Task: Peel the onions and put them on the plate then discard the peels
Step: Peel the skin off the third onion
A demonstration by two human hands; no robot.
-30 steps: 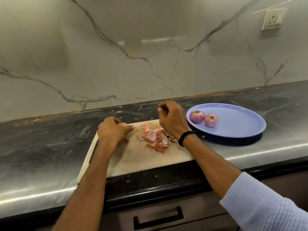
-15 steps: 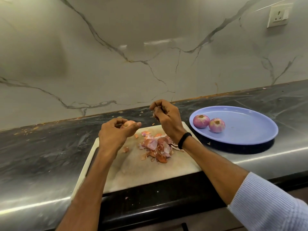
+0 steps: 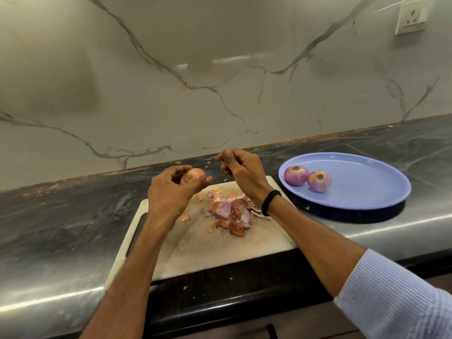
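My left hand (image 3: 171, 192) grips a small onion (image 3: 193, 174) with brownish skin still on it, held above the far edge of the white cutting board (image 3: 208, 250). To its right, my right hand (image 3: 242, 172) is raised with its fingers curled; whether it pinches a scrap of peel I cannot tell. A pile of onion peels (image 3: 232, 214) lies on the board under my right wrist. Two peeled purple onions (image 3: 296, 175) (image 3: 319, 181) sit side by side on the left part of the blue plate (image 3: 367, 192).
The board and plate rest on a dark countertop (image 3: 61, 216) with a shiny front edge. Small peel scraps lie along the marble backsplash (image 3: 195, 81). A wall socket (image 3: 413, 18) is at the upper right. A drawer front shows below the counter.
Both hands have lifted off the board. My left hand raised the onion, and my right hand pulled up and away from it.
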